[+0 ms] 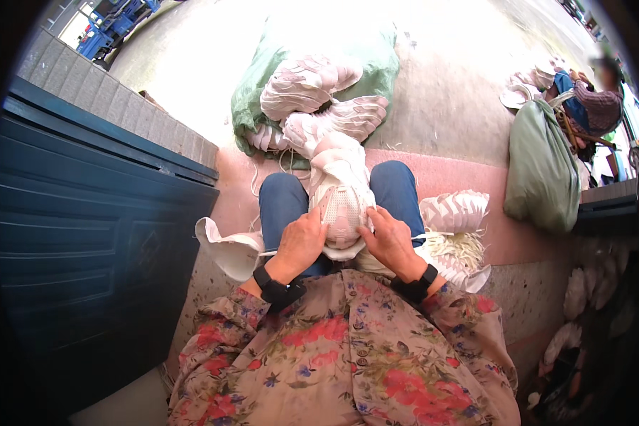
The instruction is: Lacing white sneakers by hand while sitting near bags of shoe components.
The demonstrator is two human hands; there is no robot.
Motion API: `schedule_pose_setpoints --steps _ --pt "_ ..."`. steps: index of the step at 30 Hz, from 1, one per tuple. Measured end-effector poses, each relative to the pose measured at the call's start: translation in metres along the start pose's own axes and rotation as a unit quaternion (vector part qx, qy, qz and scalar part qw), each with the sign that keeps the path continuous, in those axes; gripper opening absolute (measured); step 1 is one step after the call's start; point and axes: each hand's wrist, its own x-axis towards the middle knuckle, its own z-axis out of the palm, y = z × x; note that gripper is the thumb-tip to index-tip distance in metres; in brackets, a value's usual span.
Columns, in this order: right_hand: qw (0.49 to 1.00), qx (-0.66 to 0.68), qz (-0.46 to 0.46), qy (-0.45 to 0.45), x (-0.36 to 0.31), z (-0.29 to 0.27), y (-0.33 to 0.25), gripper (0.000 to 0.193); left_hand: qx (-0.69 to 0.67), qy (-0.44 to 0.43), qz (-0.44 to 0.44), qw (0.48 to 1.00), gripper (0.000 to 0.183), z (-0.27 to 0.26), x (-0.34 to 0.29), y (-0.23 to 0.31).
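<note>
Between my knees a white shoe upper [342, 216], with a perforated toe facing me, lies at the near end of a row of nested uppers. My left hand [302, 240] grips its left edge, the thumb near the toe panel. On the opposite edge my right hand [390, 243] has its thumb and fingers closed on the rim. The fingertips of both hands are partly hidden by the upper. Beyond it, more stacked white shoe uppers [302, 86] rest against a green woven sack [252, 99].
A loose white upper [231, 250] lies left of my knee. More stacked uppers [456, 213] lie at the right. Farther right stands a full green sack [543, 170], with a seated person [598, 106] behind it. A dark blue panelled door [85, 241] borders my left side.
</note>
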Motion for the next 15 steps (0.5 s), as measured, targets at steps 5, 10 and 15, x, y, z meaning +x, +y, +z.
schedule_pose_setpoints --steps 5,10,15 --pt "1.000 0.020 0.007 -0.023 0.000 0.008 0.008 0.035 -0.007 -0.038 0.004 0.999 0.025 0.007 0.004 -0.009" --pt "0.998 0.061 0.000 -0.010 -0.007 0.005 0.017 0.027 0.003 -0.038 -0.002 0.999 0.024 0.014 0.004 0.004" --pt "0.981 0.185 -0.055 0.025 -0.008 -0.024 -0.003 0.016 0.056 0.075 0.161 0.982 0.027 -0.025 0.003 0.002"
